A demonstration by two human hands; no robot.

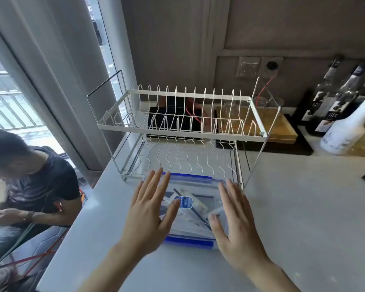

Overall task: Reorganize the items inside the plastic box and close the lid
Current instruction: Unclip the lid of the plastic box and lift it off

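Note:
A clear plastic box point(195, 186) with blue clips lies on the pale counter, its transparent lid on top. A blue label point(187, 202) sits at the lid's middle, and dark and white items show blurred through it. My left hand point(150, 209) lies flat with straight spread fingers over the box's left side. Over the right side my right hand point(234, 220) is flat too, fingers straight. Whether the palms press the lid or hover just above it cannot be told.
A white two-tier wire dish rack point(183, 123) stands directly behind the box. Bottles point(333, 106) and a white spray bottle point(350, 129) stand at the back right near a wooden tray point(280, 127). A seated person point(30, 182) is at the left, beyond the counter edge.

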